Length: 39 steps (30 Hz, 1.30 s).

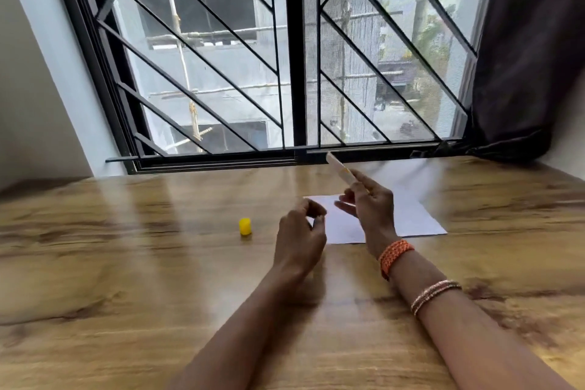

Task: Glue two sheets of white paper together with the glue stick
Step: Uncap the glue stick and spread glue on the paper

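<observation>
Two hands up, cap off, glue abt to meet paper.

L to R: yellow cap [245,227] on table [126,263]; left hand [300,231] curled, empty; right hand [370,203] clamped on glue stick [340,168], long axis tilted up-left, white paper [418,218] directly below it, nearest right hand.

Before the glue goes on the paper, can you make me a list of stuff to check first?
1. Cap off: ok, yellow cap stands on the table.
2. Glue stick held: ok, in the right hand.
3. Paper flat on the table: ok.
4. Two sheets there: cannot tell.
5. Glue wound out: cannot tell.
6. Left hand free to steady the paper: cannot tell, fingers curled.
</observation>
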{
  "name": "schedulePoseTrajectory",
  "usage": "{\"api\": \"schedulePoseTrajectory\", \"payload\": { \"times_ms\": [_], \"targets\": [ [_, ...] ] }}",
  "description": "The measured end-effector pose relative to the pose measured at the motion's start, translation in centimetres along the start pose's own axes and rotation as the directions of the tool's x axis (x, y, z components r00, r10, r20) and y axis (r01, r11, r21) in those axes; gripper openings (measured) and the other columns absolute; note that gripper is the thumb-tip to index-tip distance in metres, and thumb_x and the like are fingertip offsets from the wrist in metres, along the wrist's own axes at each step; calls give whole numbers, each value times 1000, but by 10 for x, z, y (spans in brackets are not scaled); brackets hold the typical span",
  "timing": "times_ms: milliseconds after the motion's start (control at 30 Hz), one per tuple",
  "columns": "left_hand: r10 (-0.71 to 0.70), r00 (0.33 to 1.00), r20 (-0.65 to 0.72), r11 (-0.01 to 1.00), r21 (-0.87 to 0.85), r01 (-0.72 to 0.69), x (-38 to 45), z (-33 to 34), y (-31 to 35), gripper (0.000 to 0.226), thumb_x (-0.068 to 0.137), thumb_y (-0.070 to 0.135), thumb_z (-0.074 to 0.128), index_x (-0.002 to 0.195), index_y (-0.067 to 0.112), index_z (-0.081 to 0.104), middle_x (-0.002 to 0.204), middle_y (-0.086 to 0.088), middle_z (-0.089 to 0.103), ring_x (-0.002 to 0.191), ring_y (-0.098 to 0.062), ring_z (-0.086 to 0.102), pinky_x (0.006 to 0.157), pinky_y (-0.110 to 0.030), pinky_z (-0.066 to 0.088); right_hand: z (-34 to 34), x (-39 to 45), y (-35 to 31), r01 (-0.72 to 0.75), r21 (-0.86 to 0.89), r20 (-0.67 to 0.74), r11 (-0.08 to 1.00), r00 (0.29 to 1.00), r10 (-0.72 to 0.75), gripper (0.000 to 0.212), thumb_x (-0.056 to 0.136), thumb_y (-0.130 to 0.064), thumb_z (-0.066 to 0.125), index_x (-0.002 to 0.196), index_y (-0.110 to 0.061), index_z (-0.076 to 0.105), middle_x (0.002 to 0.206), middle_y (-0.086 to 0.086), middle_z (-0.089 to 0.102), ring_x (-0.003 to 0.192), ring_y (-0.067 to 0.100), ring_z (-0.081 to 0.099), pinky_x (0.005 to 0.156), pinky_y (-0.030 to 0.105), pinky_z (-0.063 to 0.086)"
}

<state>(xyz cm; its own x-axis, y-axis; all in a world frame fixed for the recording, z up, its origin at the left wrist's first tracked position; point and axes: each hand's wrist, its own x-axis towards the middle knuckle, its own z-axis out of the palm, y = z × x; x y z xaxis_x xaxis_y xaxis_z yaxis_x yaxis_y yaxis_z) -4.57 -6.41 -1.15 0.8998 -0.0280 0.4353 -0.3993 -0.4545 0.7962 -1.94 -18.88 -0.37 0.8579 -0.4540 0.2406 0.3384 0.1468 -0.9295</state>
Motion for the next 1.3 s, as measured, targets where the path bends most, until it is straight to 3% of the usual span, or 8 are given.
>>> {"api": "schedulePoseTrajectory", "payload": {
  "times_ms": [133,267,500,733,933,1100,1200,1300],
  "targets": [
    [-37,999,-19,987,154,39,19,19,7,24,81,3,48,100,7,63,101,-9,68,90,-25,62,76,-28,47,-18,17,-6,-206,295,-74,933,969,237,13,85,-4,65,98,-6,68,63,6,48,57,16,52,59,26,60],
    [-119,988,99,907,415,68,33,51,14,32,88,12,45,118,2,53,121,-16,59,116,-31,52,95,-37,39,-25,27,-7,-208,463,-89,862,956,279,10,83,-3,68,86,-12,64,56,1,52,54,11,48,61,27,59],
    [-260,950,172,712,699,68,42,84,17,53,97,38,32,137,4,35,142,-15,38,133,-28,32,110,-45,18,-27,40,-8,-246,371,-70,895,954,291,18,75,-22,80,73,-16,62,58,-2,44,53,11,43,53,22,50],
    [-219,918,331,770,637,-46,44,54,7,46,95,39,39,131,10,41,138,-9,47,130,-24,39,109,-51,13,-25,40,-8,-319,378,52,869,945,324,21,79,-27,75,74,-13,60,67,-1,51,60,12,53,54,27,51],
    [-155,708,689,860,447,-246,34,0,10,47,92,29,54,136,18,43,142,-4,45,130,-23,40,106,-32,31,-14,27,-13,-318,217,193,923,941,279,16,84,-17,69,74,-11,59,61,1,47,55,14,50,54,28,51],
    [-118,531,839,947,256,-194,18,-41,6,52,90,6,55,139,18,41,143,3,45,129,-10,40,110,-24,29,-12,10,-12,-280,-150,399,948,860,318,15,86,-16,67,77,-5,61,51,-2,53,53,15,54,53,26,53],
    [-62,584,810,959,210,-189,7,-54,2,46,88,-1,54,132,13,52,133,-1,56,124,-12,48,108,-25,32,-14,-3,-9,-196,-258,488,946,819,302,13,87,-12,65,80,-6,56,58,4,55,54,14,57,55,27,56],
    [10,788,615,922,299,-245,-7,-55,-11,34,85,10,60,118,18,64,127,-1,62,123,-20,52,107,-34,36,-19,-8,-9,-164,-256,486,953,830,274,13,87,-13,66,80,-10,54,64,8,56,57,18,58,61,30,57]
  ]
}}
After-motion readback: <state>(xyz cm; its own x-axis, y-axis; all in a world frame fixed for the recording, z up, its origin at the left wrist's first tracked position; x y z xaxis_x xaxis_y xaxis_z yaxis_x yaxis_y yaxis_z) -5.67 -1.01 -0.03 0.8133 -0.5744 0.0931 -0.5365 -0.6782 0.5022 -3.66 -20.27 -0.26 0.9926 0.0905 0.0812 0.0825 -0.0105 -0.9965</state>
